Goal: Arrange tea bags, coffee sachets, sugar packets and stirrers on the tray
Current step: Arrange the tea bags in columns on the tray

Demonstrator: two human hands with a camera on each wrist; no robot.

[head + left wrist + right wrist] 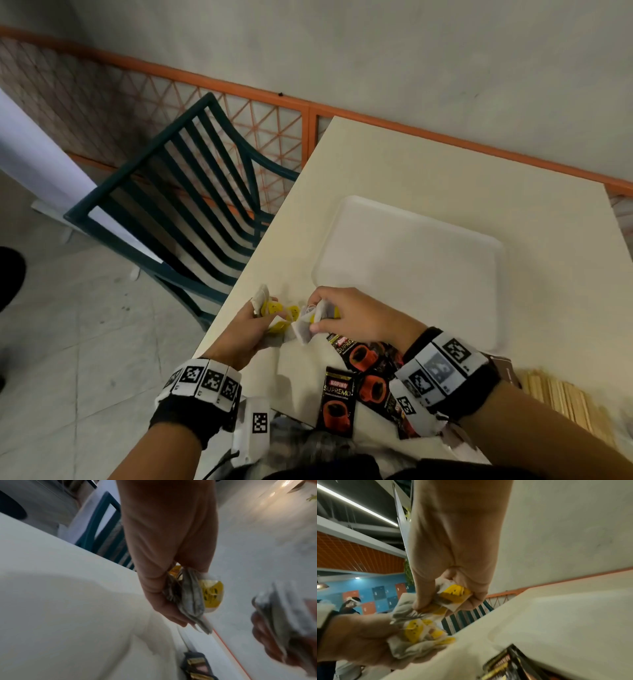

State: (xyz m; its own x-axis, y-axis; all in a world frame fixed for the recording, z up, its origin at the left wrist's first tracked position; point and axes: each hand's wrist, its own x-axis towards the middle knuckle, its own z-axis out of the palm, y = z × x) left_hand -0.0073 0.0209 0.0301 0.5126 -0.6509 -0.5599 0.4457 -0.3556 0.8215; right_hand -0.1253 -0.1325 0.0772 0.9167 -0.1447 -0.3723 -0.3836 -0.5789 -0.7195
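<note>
Both hands hold tea bags with yellow tags just above the near left part of the cream table (428, 164). My left hand (248, 325) grips a bunch of tea bags (262, 298), the same bunch (190, 601) hanging from its fingers in the left wrist view. My right hand (342, 311) pinches another few tea bags (313, 320), which show crumpled between thumb and fingers (452, 596). The white tray (411, 267) lies bare beyond the right hand. Black and red coffee sachets (356, 373) lie under the right wrist. Wooden stirrers (561, 397) lie at the near right.
A dark green slatted chair (191, 192) stands against the table's left edge. An orange-framed lattice rail (239, 113) and a grey wall run behind. The tiled floor (85, 342) lies to the left. A person stands far off in the right wrist view.
</note>
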